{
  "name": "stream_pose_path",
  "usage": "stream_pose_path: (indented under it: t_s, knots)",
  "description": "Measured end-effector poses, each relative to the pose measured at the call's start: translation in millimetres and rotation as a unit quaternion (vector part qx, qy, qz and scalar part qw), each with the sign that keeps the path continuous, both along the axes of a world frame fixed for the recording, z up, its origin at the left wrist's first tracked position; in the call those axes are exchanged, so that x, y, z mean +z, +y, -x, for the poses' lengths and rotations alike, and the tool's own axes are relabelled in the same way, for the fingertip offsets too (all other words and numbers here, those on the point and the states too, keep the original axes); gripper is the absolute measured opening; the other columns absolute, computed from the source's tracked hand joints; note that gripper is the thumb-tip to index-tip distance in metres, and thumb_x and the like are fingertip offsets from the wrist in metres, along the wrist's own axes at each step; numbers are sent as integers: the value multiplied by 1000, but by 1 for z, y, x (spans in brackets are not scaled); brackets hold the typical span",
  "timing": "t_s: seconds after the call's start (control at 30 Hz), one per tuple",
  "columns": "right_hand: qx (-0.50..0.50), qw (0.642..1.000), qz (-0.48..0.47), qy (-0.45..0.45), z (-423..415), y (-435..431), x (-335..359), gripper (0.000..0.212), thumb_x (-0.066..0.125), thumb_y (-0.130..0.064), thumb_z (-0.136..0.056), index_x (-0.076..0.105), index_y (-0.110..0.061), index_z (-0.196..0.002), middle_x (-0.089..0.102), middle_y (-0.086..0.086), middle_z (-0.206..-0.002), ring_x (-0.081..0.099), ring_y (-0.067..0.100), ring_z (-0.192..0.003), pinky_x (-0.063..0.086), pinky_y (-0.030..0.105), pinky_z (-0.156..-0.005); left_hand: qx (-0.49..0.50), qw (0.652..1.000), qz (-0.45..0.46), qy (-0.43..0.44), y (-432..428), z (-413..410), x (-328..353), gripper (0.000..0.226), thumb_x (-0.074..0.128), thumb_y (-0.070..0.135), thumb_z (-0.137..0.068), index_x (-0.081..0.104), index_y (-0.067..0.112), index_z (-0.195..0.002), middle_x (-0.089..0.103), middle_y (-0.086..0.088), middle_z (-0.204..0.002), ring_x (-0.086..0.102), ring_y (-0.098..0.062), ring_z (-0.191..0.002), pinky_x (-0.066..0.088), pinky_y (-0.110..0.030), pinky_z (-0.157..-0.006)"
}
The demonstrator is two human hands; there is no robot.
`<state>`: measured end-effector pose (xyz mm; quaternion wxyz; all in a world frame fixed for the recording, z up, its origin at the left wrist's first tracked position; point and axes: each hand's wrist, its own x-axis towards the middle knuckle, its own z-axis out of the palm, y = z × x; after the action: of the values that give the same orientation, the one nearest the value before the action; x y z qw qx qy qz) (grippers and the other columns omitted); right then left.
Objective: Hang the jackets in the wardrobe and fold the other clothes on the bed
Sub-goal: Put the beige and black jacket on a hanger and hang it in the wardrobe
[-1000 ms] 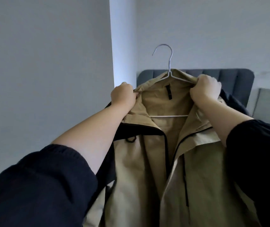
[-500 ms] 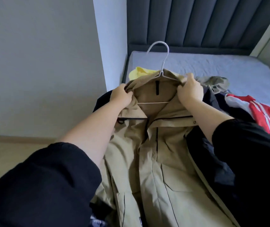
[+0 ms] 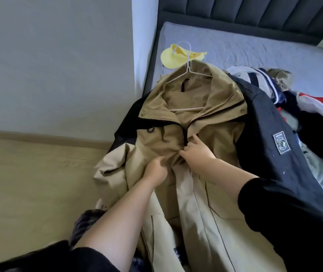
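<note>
A khaki jacket (image 3: 211,193) with black shoulders lies front-up on the bed's left corner, a white wire hanger (image 3: 188,73) inside its collar. My left hand (image 3: 154,169) pinches the left front edge at chest height. My right hand (image 3: 194,156) grips the right front edge beside the zip, index finger stretched out along it. The two hands nearly touch.
A pile of clothes (image 3: 313,134), dark navy, red and white, lies on the right of the grey mattress (image 3: 235,46). A yellow cap (image 3: 174,55) sits behind the hanger hook. A grey wall (image 3: 58,65) and wooden floor (image 3: 29,183) are at left.
The jacket, held up by its collar a second ago, now lies on the bed. Both hands have let go of the collar and moved down to the front opening.
</note>
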<state>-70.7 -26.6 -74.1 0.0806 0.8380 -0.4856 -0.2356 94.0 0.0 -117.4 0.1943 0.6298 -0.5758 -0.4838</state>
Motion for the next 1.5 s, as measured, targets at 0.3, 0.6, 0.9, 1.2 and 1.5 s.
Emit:
stream_pose_path:
  t_s: [0.3, 0.6, 0.9, 1.2, 1.5]
  knots:
    - [-140, 986, 34, -82, 28, 9, -26, 41, 34, -42, -99, 67, -19, -108, 55, 1, -114, 45, 20, -112, 35, 33, -86, -134, 969, 62, -199, 2, 18, -25, 69, 38, 57, -94, 16, 26, -152, 0, -2, -161, -4, -18, -147, 5, -39, -117]
    - [-339, 921, -44, -189, 13, -12, -34, 43, 53, -48, -92, 59, -11, -72, 61, 5, -79, 58, 20, -75, 38, 27, -54, -84, 980, 40, -176, 19, 40, -33, 86, 25, 76, -85, 12, 24, -153, -7, -1, -161, -20, -19, -145, -7, -48, -116]
    - [-331, 928, -75, -155, 4, -19, -32, 31, 62, -20, -81, 43, -14, -57, 48, 1, -60, 53, 24, -65, 32, 26, -46, -104, 975, 48, -191, 22, 38, -32, 102, 46, 80, -74, 12, 26, -152, -10, 1, -160, -23, -20, -144, -8, -48, -116]
    - [-379, 897, -113, -197, 2, -14, -33, 35, 56, -27, -87, 44, -12, -58, 47, 1, -59, 44, 17, -54, 31, 27, -47, -88, 975, 69, -193, 23, 39, -35, 100, 57, 74, -72, 18, 25, -151, -4, 2, -161, -17, -19, -146, -4, -47, -117]
    - [-473, 735, -84, -478, 6, 5, -10, 28, 46, -17, -89, 52, -13, -62, 47, 2, -59, 38, 16, -52, 32, 21, -45, -77, 974, 130, -167, 23, 40, -42, 25, 69, 47, -78, 53, 28, -77, 14, 0, -158, -3, -17, -147, -1, -47, -116]
